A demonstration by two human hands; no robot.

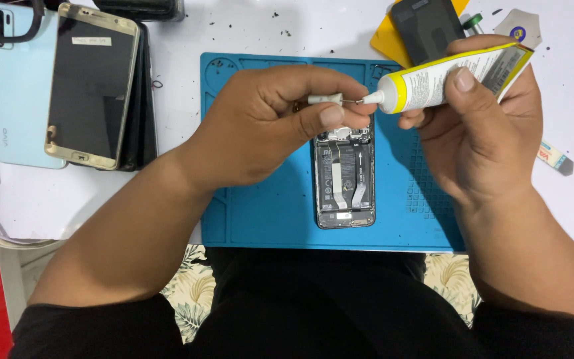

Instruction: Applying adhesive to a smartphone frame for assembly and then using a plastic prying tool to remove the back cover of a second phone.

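Note:
My right hand grips a white and yellow glue tube, held level with its nozzle pointing left. My left hand pinches the tube's small white pin cap between thumb and forefinger; the cap's thin needle meets the nozzle tip. Both hands hover over an opened phone with its back cover off, battery and flex cables showing. The phone lies upright on a blue repair mat.
At the left lie a light blue phone, a gold-framed phone and dark phones under it. A dark back cover on a yellow sheet sits top right. A small white tube lies at the right. White cables hang at left.

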